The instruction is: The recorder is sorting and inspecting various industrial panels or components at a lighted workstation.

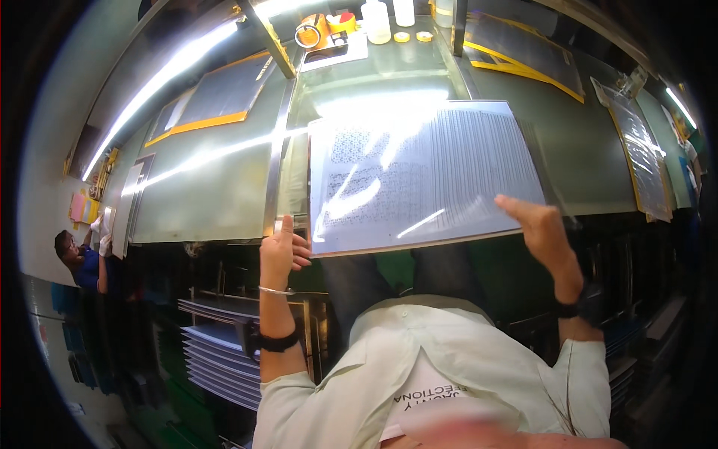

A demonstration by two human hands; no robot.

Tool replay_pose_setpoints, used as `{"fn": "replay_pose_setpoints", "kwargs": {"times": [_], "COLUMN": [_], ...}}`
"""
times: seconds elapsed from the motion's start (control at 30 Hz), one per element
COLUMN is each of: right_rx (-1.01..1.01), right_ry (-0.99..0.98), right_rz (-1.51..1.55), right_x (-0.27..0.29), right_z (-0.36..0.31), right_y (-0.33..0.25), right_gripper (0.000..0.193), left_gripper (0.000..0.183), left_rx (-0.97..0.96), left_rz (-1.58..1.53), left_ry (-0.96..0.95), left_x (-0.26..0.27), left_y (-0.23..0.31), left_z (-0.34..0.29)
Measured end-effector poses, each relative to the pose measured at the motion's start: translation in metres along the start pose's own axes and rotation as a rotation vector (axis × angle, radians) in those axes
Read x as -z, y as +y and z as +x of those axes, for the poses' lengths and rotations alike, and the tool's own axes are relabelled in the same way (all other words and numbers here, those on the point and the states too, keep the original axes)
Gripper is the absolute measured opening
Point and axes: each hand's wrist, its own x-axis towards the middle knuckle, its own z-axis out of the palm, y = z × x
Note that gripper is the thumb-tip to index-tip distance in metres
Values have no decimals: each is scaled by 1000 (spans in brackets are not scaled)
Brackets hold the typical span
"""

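Observation:
A bluish-white flat panel (pixel 419 176) lies on the glass-topped table in front of me, its near edge at the table's front. Black dot patterns and fine lines mark it, and a glossy clear film with bright reflections seems to cover it. My left hand (pixel 283 251) is beside the panel's near left corner, thumb up and fingers apart; whether the fingertips touch the edge I cannot tell. Over the panel's right side reaches my right hand (pixel 537 224), index finger stretched out and the other fingers partly hidden. Nothing shows in either hand.
Film sheets with yellow borders (pixel 213 93) lie left, and more (pixel 523 56) right. Orange tape rolls (pixel 313 31) and white bottles (pixel 376 21) stand at the back. Metal posts (pixel 271 37) rise from the table. Stacked panels (pixel 217 355) sit low left. A gloved co-worker (pixel 90 258) stands far left.

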Motion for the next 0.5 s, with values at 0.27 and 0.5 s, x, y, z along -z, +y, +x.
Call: {"fn": "replay_pose_setpoints", "kwargs": {"times": [0.27,0.5], "right_rx": [173,415], "right_ry": [-18,86], "right_rz": [-108,-345], "right_x": [69,90], "right_z": [87,99], "right_y": [-23,-39], "right_gripper": [28,24], "left_gripper": [71,24], "left_rx": [277,6], "left_rz": [-530,-852], "left_ry": [-668,-331], "left_x": [-11,2], "left_y": [22,42], "left_z": [4,29]}}
